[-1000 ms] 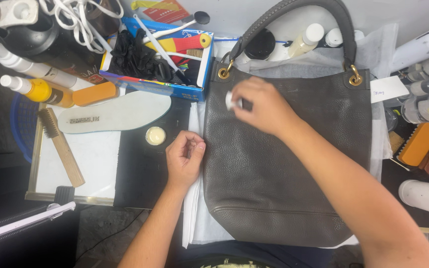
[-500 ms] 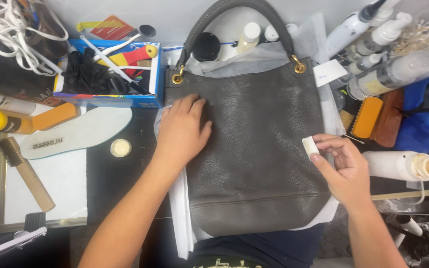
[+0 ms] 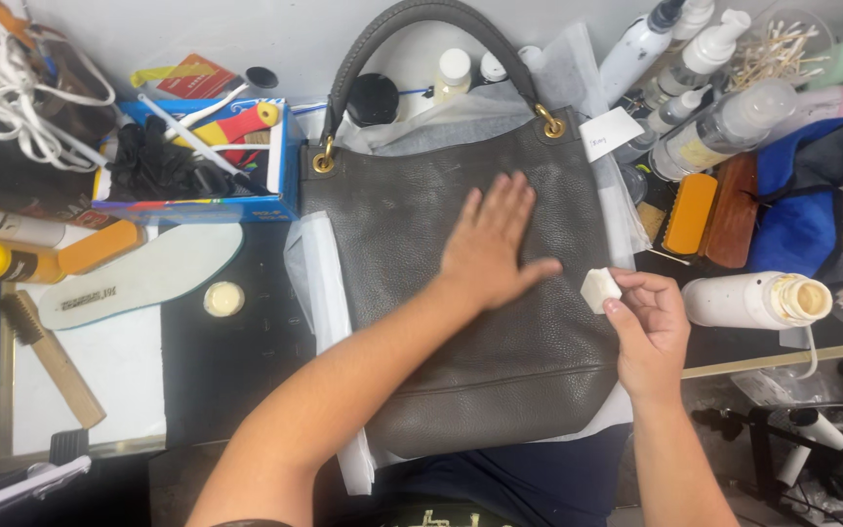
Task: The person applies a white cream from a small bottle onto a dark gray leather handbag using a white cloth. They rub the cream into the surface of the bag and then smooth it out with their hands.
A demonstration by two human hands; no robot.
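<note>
Head view, looking straight down: a grey pebbled leather handbag (image 3: pixel 461 322) lies flat in the middle of the frame on white tissue paper (image 3: pixel 319 283), handle pointing to the top edge. The left hand (image 3: pixel 490 244) is spread flat on the bag's centre, fingers apart, pinning it and holding nothing. The right hand (image 3: pixel 648 327) sits at the bag's right edge with its grip pinched together on a small white eraser-like block (image 3: pixel 599 289), just touching or hovering at the leather, hard to say which. To do this well, probably keep that flat palm pressing so the leather stays taut, and work the block in short light strokes rather than digging a corner in. Around it the counter (image 3: pixel 236 361) is packed: a blue box of tools (image 3: pixel 197 156) at upper left, a white insole (image 3: pixel 143 278) and small round tin (image 3: pixel 223 299) at left, a wooden brush (image 3: pixel 51 356) lower left, spray bottles (image 3: pixel 704 107) at upper right, and a white bottle lying on its side (image 3: pixel 753 301) right beside the working hand, which could easily get knocked.
</note>
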